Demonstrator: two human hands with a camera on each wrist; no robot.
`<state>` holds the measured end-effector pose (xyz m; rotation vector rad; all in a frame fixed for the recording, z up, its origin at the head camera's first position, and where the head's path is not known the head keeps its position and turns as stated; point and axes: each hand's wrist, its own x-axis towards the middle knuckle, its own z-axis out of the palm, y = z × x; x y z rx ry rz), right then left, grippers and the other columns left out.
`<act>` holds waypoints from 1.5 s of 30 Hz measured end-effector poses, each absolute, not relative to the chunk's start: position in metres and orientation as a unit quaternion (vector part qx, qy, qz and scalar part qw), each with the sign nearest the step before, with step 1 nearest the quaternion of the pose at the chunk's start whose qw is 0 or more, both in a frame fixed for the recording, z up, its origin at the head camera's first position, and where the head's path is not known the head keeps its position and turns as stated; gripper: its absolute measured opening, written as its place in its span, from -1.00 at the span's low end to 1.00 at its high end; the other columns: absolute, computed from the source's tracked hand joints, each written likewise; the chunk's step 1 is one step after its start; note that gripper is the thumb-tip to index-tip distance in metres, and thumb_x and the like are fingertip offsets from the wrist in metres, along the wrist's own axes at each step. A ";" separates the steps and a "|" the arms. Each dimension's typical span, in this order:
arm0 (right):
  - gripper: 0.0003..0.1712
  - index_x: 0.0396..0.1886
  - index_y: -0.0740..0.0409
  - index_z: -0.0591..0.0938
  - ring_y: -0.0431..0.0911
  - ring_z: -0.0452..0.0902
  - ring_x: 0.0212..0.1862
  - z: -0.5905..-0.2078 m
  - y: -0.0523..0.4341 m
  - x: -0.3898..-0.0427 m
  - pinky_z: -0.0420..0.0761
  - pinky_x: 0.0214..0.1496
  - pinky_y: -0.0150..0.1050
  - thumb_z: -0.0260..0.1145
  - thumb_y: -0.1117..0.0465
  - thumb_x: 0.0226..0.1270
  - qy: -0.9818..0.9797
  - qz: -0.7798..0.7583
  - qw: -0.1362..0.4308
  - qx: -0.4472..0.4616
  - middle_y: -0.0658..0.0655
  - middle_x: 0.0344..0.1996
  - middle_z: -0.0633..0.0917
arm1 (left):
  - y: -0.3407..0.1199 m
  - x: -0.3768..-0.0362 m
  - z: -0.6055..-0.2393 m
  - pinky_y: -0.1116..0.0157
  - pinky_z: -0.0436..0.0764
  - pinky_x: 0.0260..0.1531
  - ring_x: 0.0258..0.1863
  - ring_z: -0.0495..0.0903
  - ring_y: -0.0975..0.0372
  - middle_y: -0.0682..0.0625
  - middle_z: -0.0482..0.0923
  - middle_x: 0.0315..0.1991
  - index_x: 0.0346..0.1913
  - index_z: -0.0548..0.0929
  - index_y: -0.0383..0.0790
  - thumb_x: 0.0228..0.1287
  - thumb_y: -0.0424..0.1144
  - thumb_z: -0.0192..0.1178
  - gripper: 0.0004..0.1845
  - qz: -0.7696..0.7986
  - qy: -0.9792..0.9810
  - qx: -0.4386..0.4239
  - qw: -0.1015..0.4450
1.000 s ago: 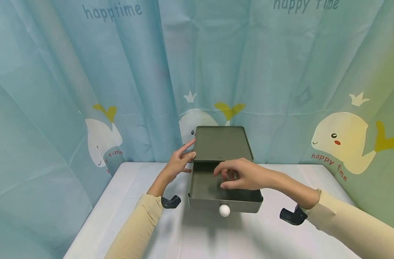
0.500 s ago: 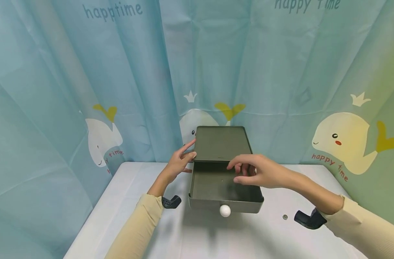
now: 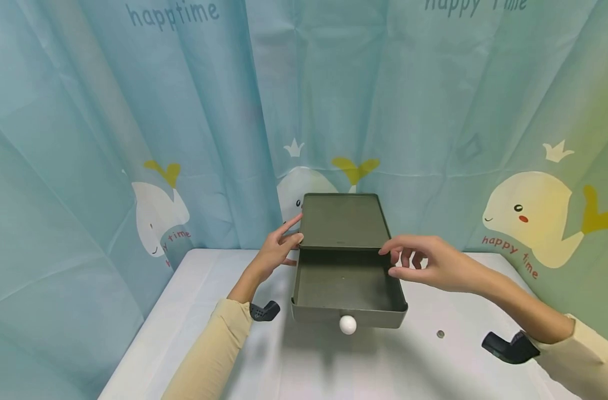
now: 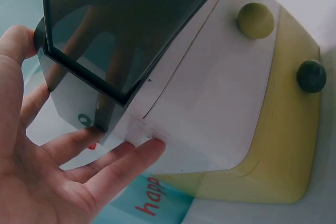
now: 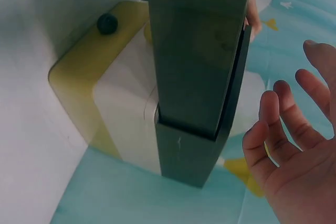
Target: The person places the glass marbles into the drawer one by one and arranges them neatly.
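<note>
A dark green box stands at the back of the white table. Its drawer is pulled out toward me, with a white knob on the front, and I see nothing lying inside. My left hand rests on the box's left front corner with straight fingers; the left wrist view shows those fingers flat against the box. My right hand hovers beside the drawer's right rim, fingers relaxed and empty. In the right wrist view that hand is apart from the box.
A small round coin-like thing lies on the table right of the drawer front. A blue curtain with whale prints hangs close behind and on both sides. Black wrist mounts hang under both forearms.
My right hand has drawn out from over the drawer's inside and moved right, past its right rim. The small round thing on the table came into view. The left hand stayed put.
</note>
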<state>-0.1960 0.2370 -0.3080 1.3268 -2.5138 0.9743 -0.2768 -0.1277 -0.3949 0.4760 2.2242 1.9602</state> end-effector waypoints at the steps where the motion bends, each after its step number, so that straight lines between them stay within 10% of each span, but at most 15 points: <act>1: -0.60 0.09 -0.15 0.67 -0.27 0.54 -0.38 -0.308 0.240 -0.195 0.57 -0.39 -0.38 0.50 0.27 0.31 -0.835 0.325 0.072 0.438 -0.20 -0.37 0.64 | -0.128 -0.277 -0.395 -0.14 0.68 0.00 0.31 0.46 -0.08 -0.21 0.36 0.46 0.59 0.27 0.27 0.56 -0.05 0.14 -0.38 0.652 0.739 0.157 0.069; 45: -0.61 0.09 -0.17 0.66 -0.22 0.59 -0.32 -0.410 0.319 -0.180 0.58 -0.38 -0.34 0.48 0.25 0.34 -0.885 0.359 0.047 0.293 -0.11 -0.24 0.63 | -0.128 -0.280 -0.395 -0.19 0.65 0.03 0.34 0.42 -0.15 -0.28 0.34 0.46 0.62 0.23 0.22 0.56 -0.06 0.13 -0.35 0.652 0.737 0.165 0.074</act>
